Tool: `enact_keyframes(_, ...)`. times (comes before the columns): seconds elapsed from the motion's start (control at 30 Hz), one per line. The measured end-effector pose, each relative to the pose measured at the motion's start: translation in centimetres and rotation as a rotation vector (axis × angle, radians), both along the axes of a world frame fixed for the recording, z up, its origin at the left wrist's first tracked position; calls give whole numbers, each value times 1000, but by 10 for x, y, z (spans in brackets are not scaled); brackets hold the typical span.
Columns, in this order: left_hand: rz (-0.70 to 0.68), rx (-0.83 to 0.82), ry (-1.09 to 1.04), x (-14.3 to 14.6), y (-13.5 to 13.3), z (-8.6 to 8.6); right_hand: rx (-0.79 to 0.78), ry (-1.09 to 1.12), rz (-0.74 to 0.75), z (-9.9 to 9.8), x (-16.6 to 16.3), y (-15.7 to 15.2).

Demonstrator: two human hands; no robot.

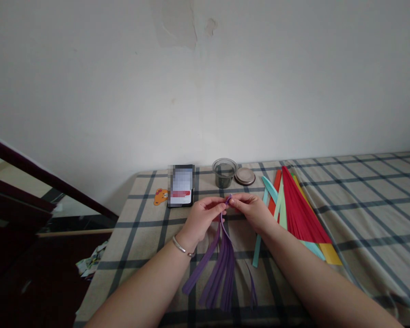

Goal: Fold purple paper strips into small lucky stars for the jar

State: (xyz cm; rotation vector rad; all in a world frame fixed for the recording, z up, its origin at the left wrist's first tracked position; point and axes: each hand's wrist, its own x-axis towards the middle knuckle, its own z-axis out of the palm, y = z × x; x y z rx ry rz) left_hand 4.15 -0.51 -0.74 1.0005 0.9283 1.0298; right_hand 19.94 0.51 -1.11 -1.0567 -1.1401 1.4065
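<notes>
A bunch of purple paper strips [222, 269] hangs from between my two hands over the checked cloth, its lower ends fanned out. My left hand [208, 214] pinches the strips near their top, a metal bangle on its wrist. Fingertips of my right hand [248, 205] grip a small purple folded end close beside the left fingers. One loose purple strip [251, 284] lies apart to the right of the bunch. Exactly how the strip is folded between the fingertips is too small to make out.
Beyond my hands stand a phone [181, 186], an orange bear cutout [160, 197], a clear cup [224, 171] and a round metal lid [245, 176]. Red strips [302, 214], with orange, green, blue and yellow ones, lie on the right. The table's left edge drops to the floor.
</notes>
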Motion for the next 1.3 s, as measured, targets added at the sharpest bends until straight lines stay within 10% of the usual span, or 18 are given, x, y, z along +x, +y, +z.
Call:
enact_keyframes(0.73,58,407,503,-1,-3,-3,486,-857,-139,8,-2,-13)
enact_keyframes(1.3,158,204,217,0,5,-9,219,-311,-130,-6,-2,-5)
